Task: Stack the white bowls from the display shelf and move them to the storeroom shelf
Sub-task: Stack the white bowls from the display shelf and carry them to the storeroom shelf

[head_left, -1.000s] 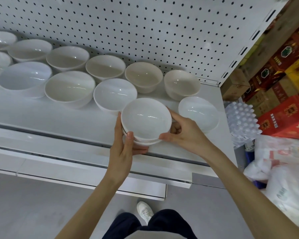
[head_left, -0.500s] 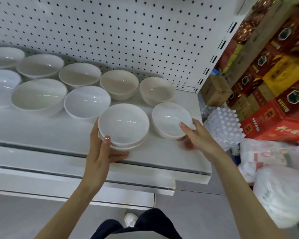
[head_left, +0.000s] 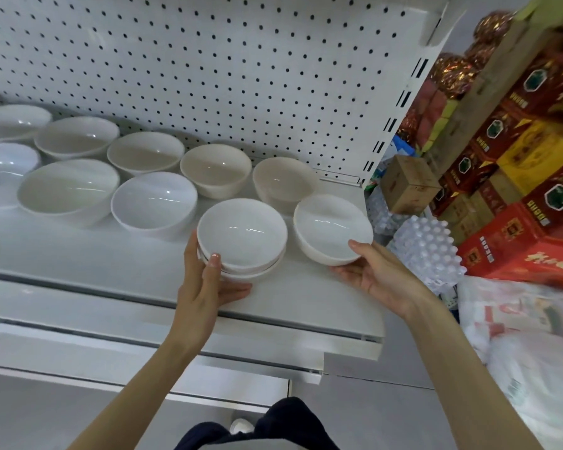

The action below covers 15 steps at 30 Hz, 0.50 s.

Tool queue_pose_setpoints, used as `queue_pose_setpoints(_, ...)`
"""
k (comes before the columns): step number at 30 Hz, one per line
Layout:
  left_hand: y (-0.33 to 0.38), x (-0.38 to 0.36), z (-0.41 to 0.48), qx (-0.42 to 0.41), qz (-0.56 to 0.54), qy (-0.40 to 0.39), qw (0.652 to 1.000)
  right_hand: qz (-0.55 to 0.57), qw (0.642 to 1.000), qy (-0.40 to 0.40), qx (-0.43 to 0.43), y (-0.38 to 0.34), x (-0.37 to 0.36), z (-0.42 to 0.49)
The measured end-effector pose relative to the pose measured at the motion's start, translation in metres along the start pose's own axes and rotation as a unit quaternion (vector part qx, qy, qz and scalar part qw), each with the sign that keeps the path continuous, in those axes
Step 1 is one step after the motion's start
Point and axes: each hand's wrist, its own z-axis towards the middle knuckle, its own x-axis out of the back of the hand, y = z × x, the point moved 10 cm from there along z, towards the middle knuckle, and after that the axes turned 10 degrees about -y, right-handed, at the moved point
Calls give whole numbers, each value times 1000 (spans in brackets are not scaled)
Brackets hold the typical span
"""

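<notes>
Both hands hold: left hand (head_left: 205, 287) grips stack (head_left: 241, 235), right hand (head_left: 377, 274) single bowl (head_left: 329, 225) (fingers (head_left: 343, 271) curled underneath).

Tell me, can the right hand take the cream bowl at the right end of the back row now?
Probably not yet. The right hand holds the white bowl right in front of that cream bowl. The left hand grips the stack. Freed of it, the way looks open.

1. stack of white bowls (head_left: 242, 237): nested, upright, at the display shelf (head_left: 78, 254) front edge, gripped by my left hand (head_left: 205, 287).
2. single bowl (head_left: 332, 227): just right of the stack, tilted, held by my right hand (head_left: 377, 274).
3. remaining bowls (head_left: 153, 199): upright, two rows left of and behind the stack.
</notes>
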Motion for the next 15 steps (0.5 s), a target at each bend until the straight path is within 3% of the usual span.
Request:
queue_pose_setpoints(3, 0, -7, 4, 26, 40, -3, 999, -54, 998, -14, 24, -23, -6, -6)
queue_pose_setpoints(5, 8, -1, 4, 47, 146, 6, 988, -77, 996, -33, 40, -37, -19, -8)
queue_pose_setpoints(7, 29, 17, -2, 32, 292, 56, 954, -88, 993, -60, 59, -50, -37, -10)
queue_pose_setpoints(9, 65, 33, -11, -35, 354, 137, 924, -100, 988, -91, 74, -60, -59, -14)
queue_pose_setpoints(11, 97, 32, -10, -114, 304, 157, 933, -112, 982, -123, 89, -67, -81, -16)
queue_pose_setpoints(13, 111, 15, 8, -141, 176, 81, 971, -117, 977, -156, 87, -68, -102, -16)
queue_pose_setpoints(15, 114, -11, 25, -126, 95, -19, 987, -111, 974, -181, 74, -62, -120, -13)
